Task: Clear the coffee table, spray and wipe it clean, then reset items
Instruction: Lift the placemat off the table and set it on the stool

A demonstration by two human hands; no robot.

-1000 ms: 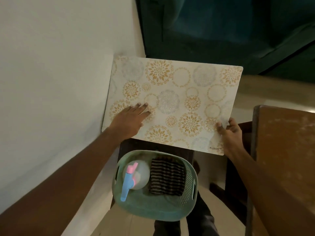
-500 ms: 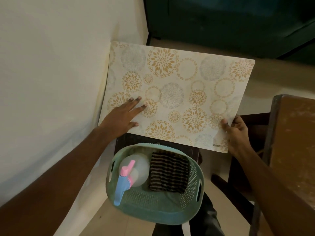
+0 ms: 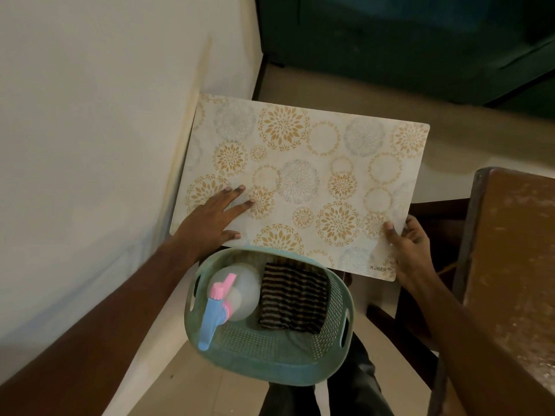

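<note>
Presently catalogued, one moment of the clearing stage:

Placemat [image 3: 303, 187] — flat, stiff, cream with gold and grey floral roundels, lettering at its near right corner. Held out in front of the body, roughly level, its left edge close beside the pale wall [image 3: 90, 130]; whether anything supports it underneath cannot be told. Its near edge overlaps the basket's far rim.

Left hand [image 3: 210, 219] — laid palm-down on the mat's near left area, fingers spread and flat, thumb out to the side. Judged to be steadying or pressing the sheet so it does not tip or flex.

Right hand [image 3: 405, 244] — at the near right corner, thumb on top, fingers curled under the edge: a pinch on the mat, taking its weight on that side.

Basket [image 3: 258, 364] — teal, perforated, directly below the hands. Holds a spray bottle [image 3: 234, 292] with pink-and-blue trigger, lying tilted at left, and a folded dark striped cloth [image 3: 292, 298] at right, just beside it. Supplies kept together, presumably for the spray-and-wipe step, not yet begun.

Coffee table [image 3: 516, 265] — brown, dusty-looking top at far right, apart from the mat.
</note>
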